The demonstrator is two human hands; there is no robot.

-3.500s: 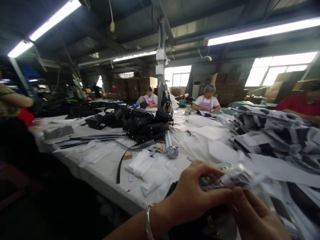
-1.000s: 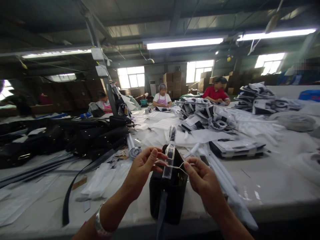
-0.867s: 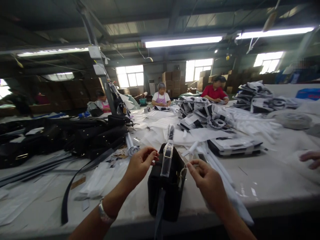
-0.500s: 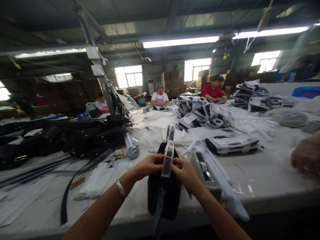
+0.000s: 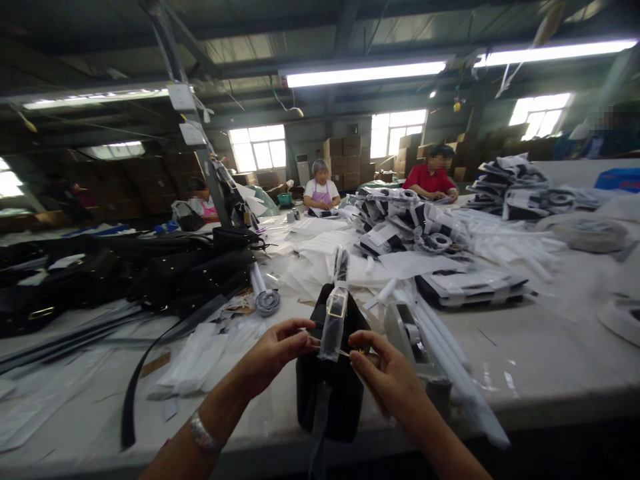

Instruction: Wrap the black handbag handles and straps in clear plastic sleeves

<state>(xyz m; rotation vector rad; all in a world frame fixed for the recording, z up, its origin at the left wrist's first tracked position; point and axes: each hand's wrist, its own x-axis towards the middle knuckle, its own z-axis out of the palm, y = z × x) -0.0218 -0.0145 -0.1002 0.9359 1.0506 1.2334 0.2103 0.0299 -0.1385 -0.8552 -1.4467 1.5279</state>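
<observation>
Work surface: white table [image 5: 545, 350], spanning most of lower frame. Left of frame: pile of black bags [image 5: 165, 267]. Upper right of ctr: heap of film-wrapped parts [image 5: 395, 220].

Main item: black bag [image 5: 345, 403], lower ctr of frame, on the table near its front edge. It lies btwn the two hands, at their fingertips. Long axis runs approx. up the frame, top end tipped slightly right. Neither hand is clearly nearer; the right overlaps the bag's right edge, the left reaches its upper left edge. Tape dispenser [image 5: 397, 327] sits just right of the bag, beyond the right hand.

Hand pose: forearms enter from bottom edge, converging on the bag. Left hand [image 5: 280, 347]: thumb and forefinger pinched, pointing right, w/ bracelet [image 5: 203, 433] at wrist. Right hand [image 5: 387, 373]: thumb and forefinger pinched, pointing upper left.

Btwn fingertips: film-wrapped strap [image 5: 330, 340], upright in frame, incl. gold-coloured buckle [image 5: 337, 305]. Smallest: thin cord [image 5: 345, 353], gripped by both hands, visible either side of the strap (whether it passes behind: can't tell).
</observation>
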